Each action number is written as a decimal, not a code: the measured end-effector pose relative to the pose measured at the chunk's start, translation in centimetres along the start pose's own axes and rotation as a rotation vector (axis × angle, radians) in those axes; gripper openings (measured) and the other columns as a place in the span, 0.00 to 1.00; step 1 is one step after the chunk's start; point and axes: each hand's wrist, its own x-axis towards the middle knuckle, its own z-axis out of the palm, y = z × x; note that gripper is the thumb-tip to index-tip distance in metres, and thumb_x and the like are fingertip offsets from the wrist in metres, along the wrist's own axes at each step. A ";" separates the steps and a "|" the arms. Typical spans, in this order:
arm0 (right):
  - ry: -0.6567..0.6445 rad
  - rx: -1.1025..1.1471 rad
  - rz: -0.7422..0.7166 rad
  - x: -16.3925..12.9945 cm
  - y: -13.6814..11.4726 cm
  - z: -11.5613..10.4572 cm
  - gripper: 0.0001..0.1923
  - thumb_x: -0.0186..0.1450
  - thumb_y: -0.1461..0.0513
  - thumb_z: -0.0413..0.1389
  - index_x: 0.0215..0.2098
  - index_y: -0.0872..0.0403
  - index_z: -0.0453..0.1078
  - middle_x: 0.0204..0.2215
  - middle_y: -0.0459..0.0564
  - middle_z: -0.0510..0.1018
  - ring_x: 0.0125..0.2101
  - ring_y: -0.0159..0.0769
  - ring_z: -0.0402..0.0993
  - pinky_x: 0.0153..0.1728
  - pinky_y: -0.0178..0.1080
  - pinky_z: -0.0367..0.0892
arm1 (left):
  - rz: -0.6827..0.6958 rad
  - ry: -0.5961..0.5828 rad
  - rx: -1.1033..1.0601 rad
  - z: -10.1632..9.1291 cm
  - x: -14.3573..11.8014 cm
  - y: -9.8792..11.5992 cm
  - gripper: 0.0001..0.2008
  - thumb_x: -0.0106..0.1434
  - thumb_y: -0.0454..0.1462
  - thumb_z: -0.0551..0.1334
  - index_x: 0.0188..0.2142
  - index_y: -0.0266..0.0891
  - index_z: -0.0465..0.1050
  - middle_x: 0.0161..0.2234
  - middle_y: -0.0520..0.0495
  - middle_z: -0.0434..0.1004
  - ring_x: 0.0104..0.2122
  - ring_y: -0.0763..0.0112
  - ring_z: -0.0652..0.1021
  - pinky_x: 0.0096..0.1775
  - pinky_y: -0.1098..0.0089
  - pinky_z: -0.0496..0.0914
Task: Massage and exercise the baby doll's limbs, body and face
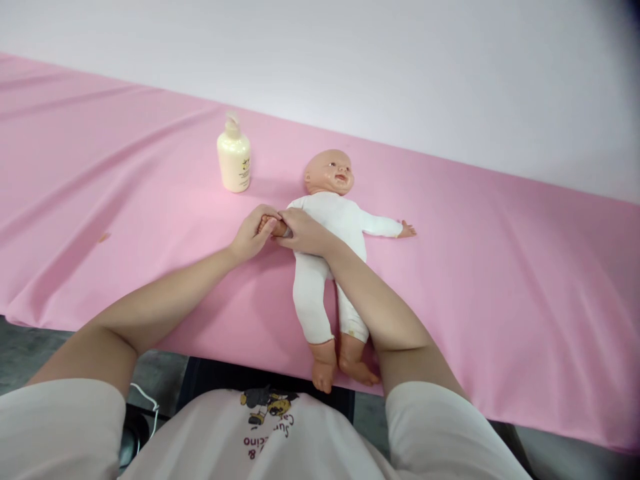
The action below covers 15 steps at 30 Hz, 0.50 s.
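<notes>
A baby doll (pixel 334 220) in a white bodysuit lies face up on the pink sheet (pixel 500 267), head toward the far side, feet hanging over the near edge. My left hand (pixel 253 233) is closed around the small hand of the doll's arm on the left side. My right hand (pixel 303 230) grips the same arm just beside it, my forearm lying across the doll's body. The doll's other arm stretches out to the right. A cream pump bottle (pixel 233 160) stands upright behind and left of the doll's head.
The pink sheet covers a long table whose near edge runs just in front of me. A pale wall (pixel 400 60) rises behind it. A white cable (pixel 150 400) hangs near the grey floor below the table edge.
</notes>
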 end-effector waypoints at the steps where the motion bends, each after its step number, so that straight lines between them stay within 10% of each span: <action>1: -0.002 -0.004 0.005 0.0 0.0 0.0 0.11 0.63 0.57 0.57 0.39 0.57 0.69 0.36 0.54 0.76 0.35 0.38 0.65 0.42 0.40 0.58 | 0.006 0.006 0.009 0.0 -0.1 0.0 0.18 0.75 0.50 0.53 0.44 0.40 0.72 0.41 0.44 0.78 0.41 0.68 0.79 0.46 0.63 0.75; 15: 0.051 -0.068 0.023 0.1 0.0 0.1 0.15 0.62 0.52 0.61 0.36 0.55 0.70 0.31 0.52 0.76 0.32 0.38 0.66 0.38 0.38 0.56 | 0.225 -0.085 0.139 -0.1 -0.2 0.1 0.09 0.73 0.43 0.57 0.46 0.42 0.72 0.45 0.42 0.78 0.45 0.64 0.79 0.47 0.60 0.75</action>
